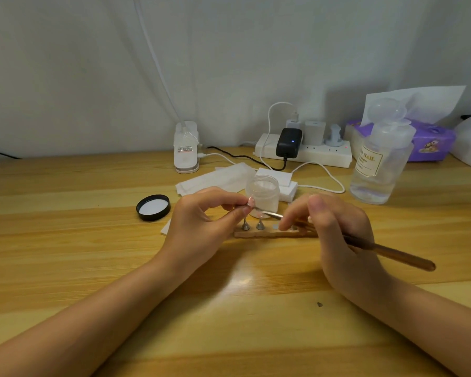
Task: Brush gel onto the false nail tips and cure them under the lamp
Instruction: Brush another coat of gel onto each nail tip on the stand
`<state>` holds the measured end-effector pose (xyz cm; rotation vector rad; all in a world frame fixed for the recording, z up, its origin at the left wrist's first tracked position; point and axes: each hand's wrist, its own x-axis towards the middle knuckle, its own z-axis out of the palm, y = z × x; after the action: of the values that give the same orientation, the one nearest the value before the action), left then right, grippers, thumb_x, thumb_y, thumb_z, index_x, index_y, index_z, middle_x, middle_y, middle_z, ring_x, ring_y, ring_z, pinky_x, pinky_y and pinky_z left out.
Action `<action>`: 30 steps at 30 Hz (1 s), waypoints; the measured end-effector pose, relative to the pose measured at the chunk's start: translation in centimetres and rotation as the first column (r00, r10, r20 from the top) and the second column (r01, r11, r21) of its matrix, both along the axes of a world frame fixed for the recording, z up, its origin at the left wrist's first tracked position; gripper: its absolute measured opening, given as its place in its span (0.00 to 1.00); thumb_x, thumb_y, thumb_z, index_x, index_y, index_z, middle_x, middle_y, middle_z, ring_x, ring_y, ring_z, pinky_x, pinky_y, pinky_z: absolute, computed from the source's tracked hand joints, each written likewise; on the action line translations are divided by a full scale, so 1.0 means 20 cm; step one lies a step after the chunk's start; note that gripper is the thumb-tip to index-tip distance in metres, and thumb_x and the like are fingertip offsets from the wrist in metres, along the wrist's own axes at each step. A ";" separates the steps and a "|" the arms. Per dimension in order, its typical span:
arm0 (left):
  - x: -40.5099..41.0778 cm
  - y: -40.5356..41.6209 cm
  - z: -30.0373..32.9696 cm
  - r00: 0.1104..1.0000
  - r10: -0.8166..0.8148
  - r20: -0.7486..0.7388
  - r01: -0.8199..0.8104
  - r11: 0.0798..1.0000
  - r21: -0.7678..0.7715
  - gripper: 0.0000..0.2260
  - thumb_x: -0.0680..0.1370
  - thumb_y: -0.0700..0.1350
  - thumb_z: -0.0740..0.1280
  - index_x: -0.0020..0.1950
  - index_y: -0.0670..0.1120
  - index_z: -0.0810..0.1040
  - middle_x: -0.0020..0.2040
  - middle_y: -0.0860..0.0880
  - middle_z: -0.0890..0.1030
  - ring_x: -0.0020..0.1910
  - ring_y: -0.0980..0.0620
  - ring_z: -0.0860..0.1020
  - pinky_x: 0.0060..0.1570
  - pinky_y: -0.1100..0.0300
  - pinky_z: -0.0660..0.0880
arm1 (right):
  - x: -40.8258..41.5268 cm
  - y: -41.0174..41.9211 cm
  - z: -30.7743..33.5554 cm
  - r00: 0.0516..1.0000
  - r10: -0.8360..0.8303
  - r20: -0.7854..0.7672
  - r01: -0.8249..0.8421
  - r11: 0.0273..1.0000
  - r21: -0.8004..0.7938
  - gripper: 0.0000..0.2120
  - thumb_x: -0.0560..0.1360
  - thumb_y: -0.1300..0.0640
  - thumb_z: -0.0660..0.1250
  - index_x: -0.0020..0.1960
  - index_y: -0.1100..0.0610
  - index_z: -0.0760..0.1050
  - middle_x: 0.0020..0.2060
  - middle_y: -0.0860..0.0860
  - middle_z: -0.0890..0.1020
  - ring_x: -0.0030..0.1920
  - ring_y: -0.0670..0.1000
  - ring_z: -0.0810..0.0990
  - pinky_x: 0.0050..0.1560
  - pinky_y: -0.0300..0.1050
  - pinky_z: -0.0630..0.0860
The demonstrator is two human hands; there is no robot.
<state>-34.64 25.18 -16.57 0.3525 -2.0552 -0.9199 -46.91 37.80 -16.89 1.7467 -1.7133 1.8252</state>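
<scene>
Near the middle of the wooden tabletop, the left hand pinches a false nail tip between thumb and fingertips, just above a wooden holder strip with small metal stands. The right hand grips a brown-handled brush, its metal end reaching across to that tip. Behind them stands an open clear jar, its black lid lying to the left, and a folded white lamp sits by the back edge.

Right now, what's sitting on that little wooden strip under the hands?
Two small metal stands and a bare round pad show on the wooden strip; the right hand covers the rest.
</scene>
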 end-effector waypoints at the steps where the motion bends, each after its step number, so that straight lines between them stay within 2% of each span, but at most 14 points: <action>1: 0.00 0.00 0.00 1.000 -0.001 0.003 0.001 1.000 0.000 0.06 0.69 0.41 0.72 0.45 0.46 0.83 0.39 0.54 0.82 0.39 0.58 0.78 0.42 0.69 0.72 | 0.00 -0.01 0.00 1.000 -0.007 0.003 0.007 1.000 0.015 0.17 0.76 0.52 0.50 0.37 0.49 0.75 0.34 0.40 0.78 0.39 0.41 0.77 0.44 0.41 0.71; 4: 0.00 0.00 0.00 1.000 -0.004 0.009 0.004 1.000 -0.001 0.06 0.69 0.39 0.72 0.46 0.44 0.83 0.39 0.54 0.82 0.39 0.58 0.78 0.42 0.70 0.72 | 0.00 -0.02 0.01 0.999 -0.034 0.006 0.034 0.996 0.079 0.16 0.76 0.49 0.51 0.39 0.50 0.75 0.36 0.39 0.77 0.41 0.39 0.76 0.43 0.33 0.69; 7: 0.00 0.00 0.00 1.000 -0.005 0.009 0.005 1.000 -0.009 0.07 0.69 0.38 0.72 0.46 0.45 0.82 0.39 0.54 0.82 0.39 0.58 0.78 0.42 0.70 0.72 | 0.00 -0.02 0.00 0.999 -0.008 -0.035 0.010 0.997 0.074 0.18 0.76 0.51 0.51 0.38 0.54 0.77 0.35 0.39 0.77 0.40 0.39 0.76 0.43 0.40 0.71; 10: 0.00 0.00 0.00 1.000 0.002 0.002 -0.002 1.000 -0.020 0.06 0.69 0.41 0.72 0.45 0.47 0.82 0.39 0.54 0.82 0.39 0.57 0.78 0.42 0.69 0.73 | 0.00 -0.01 -0.01 0.993 0.006 -0.116 -0.005 1.000 0.010 0.21 0.77 0.55 0.51 0.33 0.58 0.77 0.32 0.39 0.76 0.37 0.37 0.74 0.44 0.43 0.69; 13: 0.00 -0.01 0.00 1.000 0.014 0.003 -0.014 1.000 -0.021 0.06 0.69 0.39 0.72 0.45 0.47 0.82 0.39 0.54 0.82 0.40 0.57 0.78 0.43 0.68 0.73 | 0.00 0.00 -0.01 0.995 0.003 -0.095 -0.003 1.000 0.004 0.20 0.76 0.55 0.51 0.34 0.57 0.77 0.32 0.40 0.76 0.37 0.39 0.75 0.43 0.46 0.70; 16: 0.00 -0.01 -0.01 1.000 0.012 0.005 -0.012 1.000 -0.022 0.07 0.69 0.39 0.72 0.46 0.47 0.82 0.39 0.53 0.82 0.40 0.55 0.78 0.43 0.66 0.74 | 0.00 -0.02 0.01 0.999 -0.025 -0.045 0.029 0.996 0.087 0.15 0.75 0.50 0.51 0.38 0.51 0.74 0.34 0.40 0.76 0.39 0.42 0.75 0.43 0.41 0.70; 19: 0.00 -0.01 0.00 1.000 0.005 0.003 -0.005 1.000 -0.022 0.09 0.69 0.39 0.72 0.47 0.48 0.82 0.40 0.52 0.82 0.41 0.55 0.78 0.43 0.64 0.75 | 0.01 -0.03 0.01 0.996 -0.008 -0.083 0.017 0.994 0.105 0.15 0.75 0.51 0.52 0.38 0.51 0.74 0.33 0.39 0.75 0.39 0.39 0.74 0.42 0.34 0.67; 24: 0.00 -0.01 0.00 1.000 0.007 0.001 -0.007 1.000 -0.018 0.07 0.69 0.40 0.72 0.45 0.48 0.82 0.39 0.54 0.82 0.40 0.57 0.78 0.43 0.67 0.74 | 0.00 0.00 -0.01 0.996 0.030 -0.080 -0.026 0.999 0.048 0.20 0.76 0.55 0.52 0.32 0.59 0.76 0.30 0.43 0.77 0.37 0.37 0.75 0.42 0.39 0.69; 26: 0.00 -0.01 0.00 1.000 0.005 0.005 -0.005 1.000 -0.014 0.07 0.69 0.39 0.72 0.46 0.47 0.82 0.39 0.53 0.82 0.40 0.57 0.79 0.43 0.67 0.74 | 0.00 -0.01 0.00 0.999 0.017 -0.049 -0.015 0.999 0.046 0.19 0.76 0.53 0.52 0.34 0.57 0.76 0.32 0.42 0.77 0.38 0.40 0.76 0.41 0.40 0.70; 30: 0.01 0.00 0.00 1.000 0.000 0.012 0.000 1.000 -0.009 0.08 0.69 0.39 0.72 0.46 0.48 0.82 0.40 0.53 0.82 0.41 0.56 0.79 0.43 0.67 0.74 | 0.01 -0.02 0.01 0.999 -0.015 -0.041 0.019 0.996 0.085 0.13 0.75 0.51 0.52 0.38 0.49 0.74 0.35 0.39 0.76 0.40 0.40 0.75 0.40 0.32 0.69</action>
<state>-34.53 25.10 -16.52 0.3540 -2.0694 -0.9103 -46.79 37.35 -16.61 1.7816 -1.8109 1.7217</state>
